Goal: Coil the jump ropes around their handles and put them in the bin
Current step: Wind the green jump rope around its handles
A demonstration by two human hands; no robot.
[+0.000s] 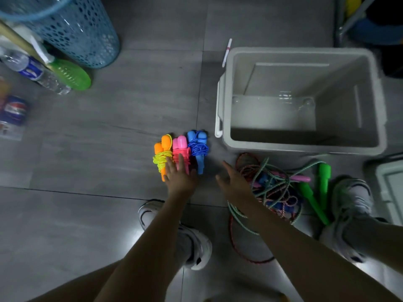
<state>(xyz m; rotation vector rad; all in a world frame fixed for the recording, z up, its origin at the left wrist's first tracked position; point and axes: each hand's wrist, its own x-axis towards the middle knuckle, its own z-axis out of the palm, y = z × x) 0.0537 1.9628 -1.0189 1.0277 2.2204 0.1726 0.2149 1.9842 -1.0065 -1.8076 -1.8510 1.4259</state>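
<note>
Three coiled jump ropes lay side by side on the grey tiled floor (98,149), just left of a white plastic bin (305,147): an orange-handled rope (162,153) wound in yellow cord, a pink rope (181,149) and a blue rope (197,147). The person's left hand (180,177) reached over them with fingers (181,160) straight and spread, lying across the near ends of the pink and orange handles and gripping nothing. The right hand (233,182) hovered just beside it, fingers relaxed and apart, empty, above the edge of a tangled heap of uncoiled ropes (272,188) in front of the bin. Two green handles (322,184) lay at the heap's right side, near a white sneaker (353,199). The bin held no ropes. A blue perforated basket (76,33), a green paddle (69,76) and a water bottle (32,70) stood or lay at upper left.
</note>
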